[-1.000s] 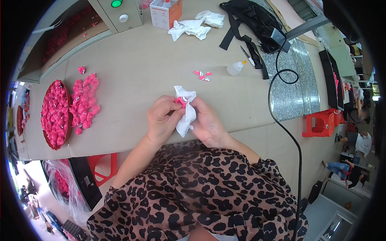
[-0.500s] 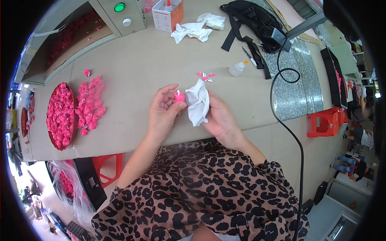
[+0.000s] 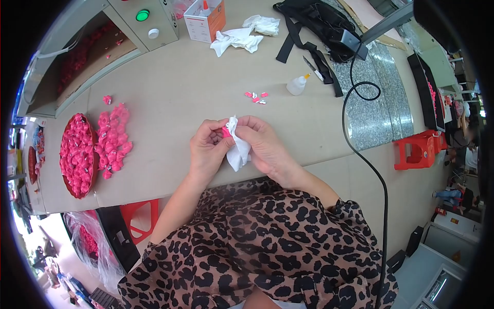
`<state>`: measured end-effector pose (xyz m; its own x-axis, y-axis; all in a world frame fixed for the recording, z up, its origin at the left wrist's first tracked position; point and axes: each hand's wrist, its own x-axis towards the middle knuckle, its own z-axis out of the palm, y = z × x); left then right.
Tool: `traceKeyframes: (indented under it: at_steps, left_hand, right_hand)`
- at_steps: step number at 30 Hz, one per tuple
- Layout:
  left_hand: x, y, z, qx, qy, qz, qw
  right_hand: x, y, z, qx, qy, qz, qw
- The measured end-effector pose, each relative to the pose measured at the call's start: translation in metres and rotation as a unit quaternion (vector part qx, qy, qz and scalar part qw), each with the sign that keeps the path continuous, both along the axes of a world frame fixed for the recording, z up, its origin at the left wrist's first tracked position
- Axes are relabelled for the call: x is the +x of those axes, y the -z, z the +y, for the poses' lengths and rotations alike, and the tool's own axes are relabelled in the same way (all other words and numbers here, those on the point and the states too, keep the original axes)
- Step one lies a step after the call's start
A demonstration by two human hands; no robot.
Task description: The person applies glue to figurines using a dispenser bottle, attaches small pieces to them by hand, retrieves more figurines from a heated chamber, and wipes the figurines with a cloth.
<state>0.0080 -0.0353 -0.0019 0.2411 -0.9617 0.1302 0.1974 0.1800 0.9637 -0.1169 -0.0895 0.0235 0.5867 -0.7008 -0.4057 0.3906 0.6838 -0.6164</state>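
I take the white cloth [image 3: 238, 153] in the hands as my landmark. The left hand [image 3: 205, 150] holds a small pink piece [image 3: 226, 132] with narrow, bent fingers, just at the left side of the cloth's upper part. The right hand [image 3: 268, 149] has the thumb and fingers closed on the cloth, and the rest of it hangs down. This grip seems chosen so that the piece stays steady while the cloth is pressed near it; the fingers hide if the two really touch. Beyond the cloth, on the table [image 3: 170, 87], lie a few little pink and silvery parts [image 3: 256, 97], perhaps put there for easy reach. Farther, to the right, the bottle [image 3: 296, 86] stands upright with its yellow tip up, probably to avoid leaking. Well to the left of the cloth are loose pink pieces [image 3: 114, 136] and, past them, a full basket [image 3: 95, 167]; maybe this side is kept for gathering them, away from the working hands. Far beyond the cloth lie crumpled white wipes [image 3: 236, 41], beside a box [image 3: 199, 27].
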Motion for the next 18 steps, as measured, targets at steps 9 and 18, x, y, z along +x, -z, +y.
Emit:
traceKeyframes:
  at_steps: [9,18]
  left_hand:
    - [0.010,-0.004,-0.001,0.043,0.096,0.081,0.991]
    - [0.004,-0.006,-0.001,0.053,0.122,0.076,0.988]
  right_hand:
    - [-0.010,-0.009,-0.012,0.039,0.025,-0.044,0.998]
    - [-0.027,0.010,-0.019,-0.327,0.041,0.190,0.925]
